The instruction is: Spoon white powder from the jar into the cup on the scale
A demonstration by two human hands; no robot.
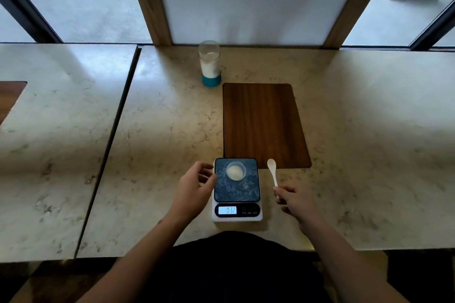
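Observation:
A small clear cup [236,171] holding white powder stands on the dark plate of a digital scale [236,192] near the table's front edge; its display is lit. A clear jar [209,63] with a teal base and white powder inside stands far back, left of a wooden board. My right hand [294,200] holds a white spoon [272,170] by its handle, bowl pointing away, just right of the scale. My left hand [195,188] hovers at the scale's left edge, fingers loosely curled, holding nothing.
A dark wooden board [264,125] lies behind the scale on the marble table [160,142]. A dark gap [110,142] separates a second table on the left. Windows and a wood-framed panel rise behind the jar.

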